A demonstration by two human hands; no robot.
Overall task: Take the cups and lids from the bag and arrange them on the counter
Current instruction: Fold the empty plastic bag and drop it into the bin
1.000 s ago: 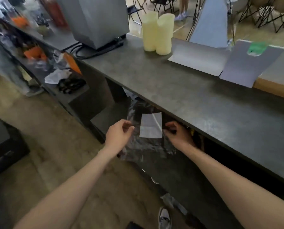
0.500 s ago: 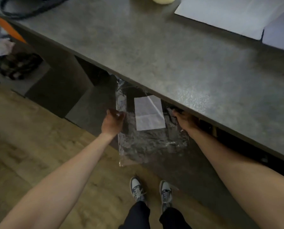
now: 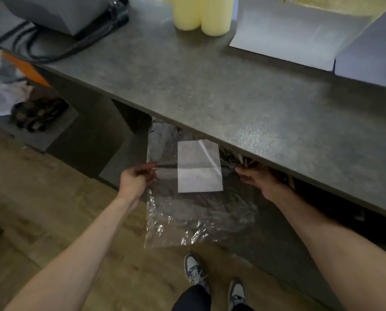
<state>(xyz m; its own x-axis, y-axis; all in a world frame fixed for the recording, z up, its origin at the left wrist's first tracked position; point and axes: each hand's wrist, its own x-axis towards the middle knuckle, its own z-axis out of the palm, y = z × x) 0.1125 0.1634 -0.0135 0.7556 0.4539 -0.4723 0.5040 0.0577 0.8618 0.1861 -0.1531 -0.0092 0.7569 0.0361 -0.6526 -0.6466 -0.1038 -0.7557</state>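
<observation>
Hands (image 3: 135,181) (image 3: 258,179) grip bag (image 3: 198,212) below grey counter (image 3: 232,97); wooden floor (image 3: 52,209).

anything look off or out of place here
Nothing spilled or broken. The crinkled clear plastic bag with a white label hangs below the edge of the grey counter, held at each side by the left hand and right hand. The two pale yellow stacks stand upright on the counter.

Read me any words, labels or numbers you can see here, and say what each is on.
None can be read.
White label on the clear bag: looks blank or too faint to tell.
White boards on the counter: blank.
</observation>
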